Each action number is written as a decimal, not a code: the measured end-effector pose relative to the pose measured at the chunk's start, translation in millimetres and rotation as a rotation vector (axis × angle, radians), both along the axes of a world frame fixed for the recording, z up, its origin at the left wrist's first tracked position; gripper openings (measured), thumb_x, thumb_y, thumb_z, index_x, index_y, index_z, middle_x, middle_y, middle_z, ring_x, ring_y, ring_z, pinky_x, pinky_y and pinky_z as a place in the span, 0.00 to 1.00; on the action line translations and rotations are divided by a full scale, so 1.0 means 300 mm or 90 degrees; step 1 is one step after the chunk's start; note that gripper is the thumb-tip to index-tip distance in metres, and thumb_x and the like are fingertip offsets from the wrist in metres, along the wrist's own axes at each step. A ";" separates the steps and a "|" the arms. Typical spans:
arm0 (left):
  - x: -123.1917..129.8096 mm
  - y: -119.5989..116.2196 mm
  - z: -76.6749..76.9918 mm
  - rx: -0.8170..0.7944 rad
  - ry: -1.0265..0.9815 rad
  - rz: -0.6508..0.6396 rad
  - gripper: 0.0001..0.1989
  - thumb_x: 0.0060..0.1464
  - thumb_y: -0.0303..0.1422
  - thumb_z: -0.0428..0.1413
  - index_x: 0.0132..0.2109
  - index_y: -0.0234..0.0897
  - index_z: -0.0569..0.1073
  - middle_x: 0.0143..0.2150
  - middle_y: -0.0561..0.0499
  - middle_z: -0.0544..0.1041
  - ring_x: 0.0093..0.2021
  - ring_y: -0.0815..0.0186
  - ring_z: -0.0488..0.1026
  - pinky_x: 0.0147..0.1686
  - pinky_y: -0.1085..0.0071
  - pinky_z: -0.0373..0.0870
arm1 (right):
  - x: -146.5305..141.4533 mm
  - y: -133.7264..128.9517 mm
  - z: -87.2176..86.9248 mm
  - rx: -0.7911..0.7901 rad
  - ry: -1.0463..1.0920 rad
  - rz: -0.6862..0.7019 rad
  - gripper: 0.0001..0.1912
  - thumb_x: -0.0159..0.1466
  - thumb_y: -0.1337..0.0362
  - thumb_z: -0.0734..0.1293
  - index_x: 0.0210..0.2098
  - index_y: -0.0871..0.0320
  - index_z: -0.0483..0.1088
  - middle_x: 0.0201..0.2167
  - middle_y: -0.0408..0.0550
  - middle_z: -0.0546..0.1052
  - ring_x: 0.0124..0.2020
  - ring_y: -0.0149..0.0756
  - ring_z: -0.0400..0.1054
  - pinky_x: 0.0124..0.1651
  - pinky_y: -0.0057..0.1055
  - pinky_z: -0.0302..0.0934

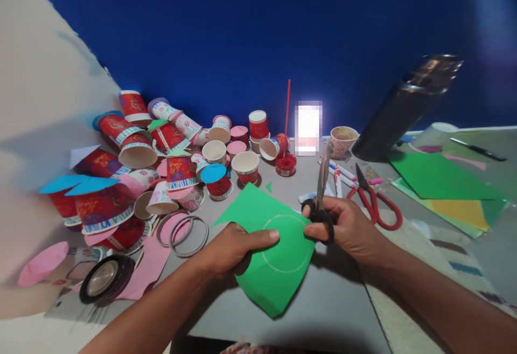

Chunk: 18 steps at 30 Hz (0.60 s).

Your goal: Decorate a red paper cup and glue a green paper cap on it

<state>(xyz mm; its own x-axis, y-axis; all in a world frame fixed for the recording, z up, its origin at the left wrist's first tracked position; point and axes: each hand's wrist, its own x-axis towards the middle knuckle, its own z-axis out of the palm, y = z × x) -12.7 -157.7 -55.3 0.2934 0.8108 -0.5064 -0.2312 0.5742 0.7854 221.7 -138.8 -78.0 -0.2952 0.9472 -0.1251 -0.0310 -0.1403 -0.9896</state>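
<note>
Above a grey tabletop [323, 300]: left hand [232, 246] closed on a green paper sheet with a pencilled circle [274, 268], thumb pressed flat on top, fingers curled beneath. Right hand [347, 227] wrapped through the handles of black-handled steel scissors [322, 198], blades pointing up and away, just past the sheet's right edge. Behind, a heap of red printed paper cups [161, 149], a second pair of red-handled scissors [375, 200], two thin rings [183, 230] and a black tape roll [103, 278].
</note>
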 end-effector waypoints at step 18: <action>-0.014 0.068 -0.095 0.051 -0.038 0.272 0.21 0.45 0.39 0.74 0.43 0.28 0.85 0.40 0.37 0.87 0.37 0.51 0.86 0.42 0.59 0.84 | -0.028 -0.006 -0.078 -0.067 -0.087 0.189 0.41 0.55 0.22 0.63 0.32 0.58 0.70 0.23 0.44 0.72 0.24 0.30 0.58 0.29 0.29 0.50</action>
<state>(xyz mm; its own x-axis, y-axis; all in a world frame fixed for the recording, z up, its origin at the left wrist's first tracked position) -16.8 -137.3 -83.8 -0.0498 0.9016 -0.4297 -0.4813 0.3553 0.8013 213.4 -140.6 -101.3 -0.5302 0.8018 -0.2757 0.1592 -0.2252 -0.9612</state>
